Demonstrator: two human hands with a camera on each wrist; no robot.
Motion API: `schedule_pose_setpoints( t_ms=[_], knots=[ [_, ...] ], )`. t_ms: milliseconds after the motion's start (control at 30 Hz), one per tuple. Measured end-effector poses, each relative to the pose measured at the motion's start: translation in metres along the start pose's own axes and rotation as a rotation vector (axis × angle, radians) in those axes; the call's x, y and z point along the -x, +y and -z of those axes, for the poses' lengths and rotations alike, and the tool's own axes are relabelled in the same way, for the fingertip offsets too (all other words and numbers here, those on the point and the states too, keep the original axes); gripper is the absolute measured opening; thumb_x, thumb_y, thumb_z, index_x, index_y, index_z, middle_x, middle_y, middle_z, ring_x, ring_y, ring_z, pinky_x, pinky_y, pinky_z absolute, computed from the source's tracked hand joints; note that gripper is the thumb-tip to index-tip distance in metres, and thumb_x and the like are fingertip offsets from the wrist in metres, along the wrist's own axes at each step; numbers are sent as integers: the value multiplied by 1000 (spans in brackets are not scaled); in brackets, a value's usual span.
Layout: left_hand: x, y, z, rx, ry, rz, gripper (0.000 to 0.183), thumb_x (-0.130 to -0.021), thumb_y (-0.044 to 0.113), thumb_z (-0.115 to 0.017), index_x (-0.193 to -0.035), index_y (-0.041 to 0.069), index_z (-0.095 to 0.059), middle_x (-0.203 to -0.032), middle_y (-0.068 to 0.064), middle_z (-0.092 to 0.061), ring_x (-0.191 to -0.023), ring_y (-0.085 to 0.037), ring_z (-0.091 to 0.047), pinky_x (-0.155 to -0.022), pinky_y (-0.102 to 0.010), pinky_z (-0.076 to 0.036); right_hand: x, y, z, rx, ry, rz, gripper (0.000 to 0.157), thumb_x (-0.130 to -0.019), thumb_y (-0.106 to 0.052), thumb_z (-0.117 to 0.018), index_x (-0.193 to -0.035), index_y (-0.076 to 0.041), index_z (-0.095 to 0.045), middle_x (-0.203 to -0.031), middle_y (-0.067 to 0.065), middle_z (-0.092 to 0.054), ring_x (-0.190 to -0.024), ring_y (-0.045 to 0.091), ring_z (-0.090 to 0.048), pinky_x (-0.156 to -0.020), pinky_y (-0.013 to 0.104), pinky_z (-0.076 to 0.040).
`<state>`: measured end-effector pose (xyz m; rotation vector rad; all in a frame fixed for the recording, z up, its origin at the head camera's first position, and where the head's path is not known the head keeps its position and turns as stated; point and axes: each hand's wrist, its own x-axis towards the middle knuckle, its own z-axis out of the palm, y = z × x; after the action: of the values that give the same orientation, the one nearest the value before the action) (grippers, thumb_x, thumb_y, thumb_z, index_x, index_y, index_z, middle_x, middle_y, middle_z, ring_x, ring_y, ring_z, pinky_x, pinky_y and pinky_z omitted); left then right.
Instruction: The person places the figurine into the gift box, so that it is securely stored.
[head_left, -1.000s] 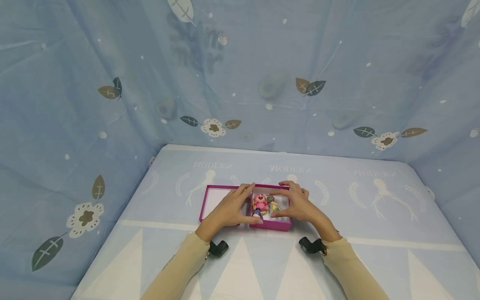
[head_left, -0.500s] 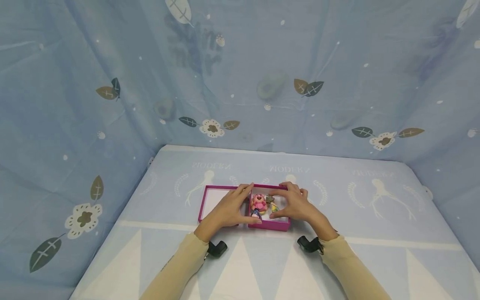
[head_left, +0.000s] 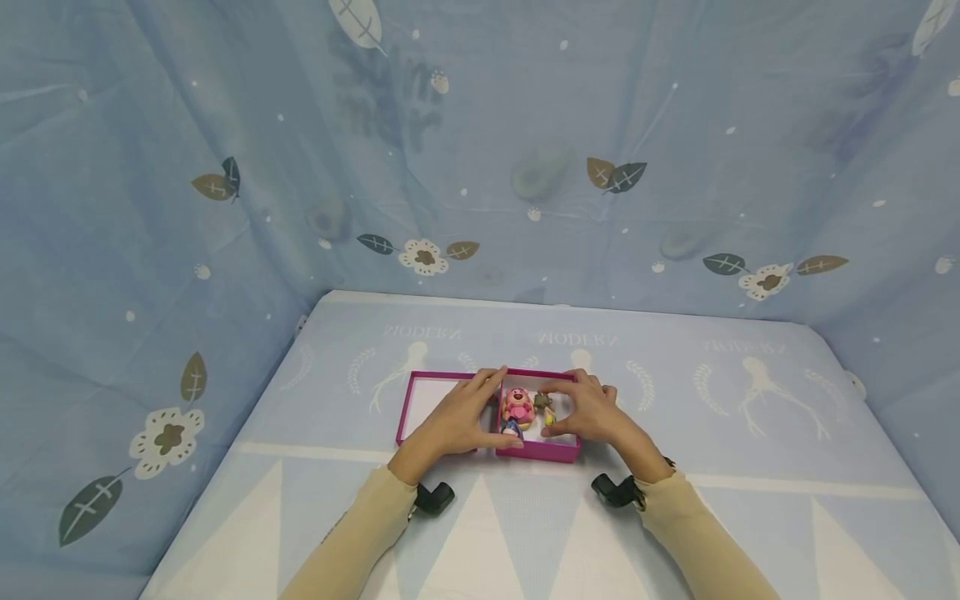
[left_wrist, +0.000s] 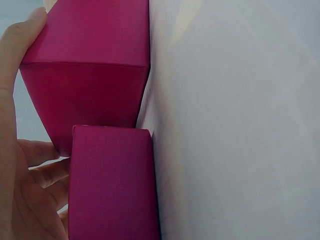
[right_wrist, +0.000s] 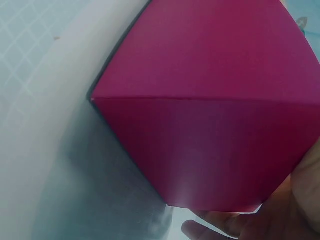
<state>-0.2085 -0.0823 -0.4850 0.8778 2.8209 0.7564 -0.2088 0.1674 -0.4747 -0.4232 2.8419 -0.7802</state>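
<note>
A magenta box (head_left: 536, 451) with a white inside stands in the middle of the table. Inside sit a pink bear figurine (head_left: 518, 407), a dark blue and white figurine (head_left: 512, 427) and a small grey-headed figurine (head_left: 550, 416) with yellow on it. My left hand (head_left: 456, 418) grips the box's left end, thumb at the front wall and fingers toward the back. With thumb and index finger inside the box, my right hand (head_left: 596, 408) pinches the grey-headed figurine. Its other fingers lie behind the right corner, shown by the box wall (right_wrist: 200, 145) in the right wrist view.
A shallow magenta lid (head_left: 406, 408), white inside, lies against the box's left side, partly under the left hand. The table (head_left: 675, 533) wears a light blue and white patterned cover. Blue printed fabric (head_left: 480, 167) hangs behind and at both sides.
The grey-headed figurine has turned slightly between the right thumb and index finger. The left hand and box stay in place; the head view has shifted slightly.
</note>
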Motion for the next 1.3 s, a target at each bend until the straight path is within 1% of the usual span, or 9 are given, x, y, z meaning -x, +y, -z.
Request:
schedule_pose_setpoints(
  t_ms=[300,433,600,767,1033,1300],
  knots=[
    [0,0,0,-18,8,-7,113,-72,71,-72,-157,15,-23,-154,-5,-36,-132,-33,-47,-108,-52,-41,1,-2,1,17,-12,-13,67,-65,-40,-90,-125,-23,-67,-127,17,-52,-115,41,-46,-93,62,-23],
    [1,0,0,-18,9,-2,114,-71,72,-71,-157,15,-23,-154,-5,-36,-132,-33,-47,-108,-51,-42,1,-3,1,38,-18,-15,66,-65,-41,-90,-124,-23,-67,-122,16,-53,-113,41,-47,-92,62,-24],
    [1,-1,-1,-13,10,3,115,-70,73,-71,-157,16,-22,-154,-4,-36,-132,-33,-47,-107,-51,-42,0,-5,2,57,-30,-23,60,-65,-41,-90,-119,-24,-70,-118,16,-55,-113,42,-47,-93,64,-23],
    [0,-2,-2,-21,10,0,114,-71,73,-71,-157,16,-22,-154,-5,-36,-132,-33,-47,-107,-51,-42,0,-7,2,63,-30,-36,57,-65,-41,-90,-116,-24,-71,-118,17,-56,-115,42,-47,-95,63,-23],
    [0,-1,-1,-21,14,-16,113,-72,71,-71,-157,15,-23,-153,-5,-37,-133,-32,-47,-107,-50,-42,-1,-7,1,70,-31,-42,58,-66,-40,-90,-118,-24,-70,-121,17,-56,-117,43,-46,-96,64,-22],
    [1,0,-1,-14,17,-16,113,-71,71,-72,-157,15,-23,-153,-5,-37,-133,-32,-46,-108,-50,-42,0,-10,4,121,-49,-61,55,-66,-36,-90,-116,-24,-71,-120,15,-57,-115,39,-48,-96,63,-24]
  ],
)
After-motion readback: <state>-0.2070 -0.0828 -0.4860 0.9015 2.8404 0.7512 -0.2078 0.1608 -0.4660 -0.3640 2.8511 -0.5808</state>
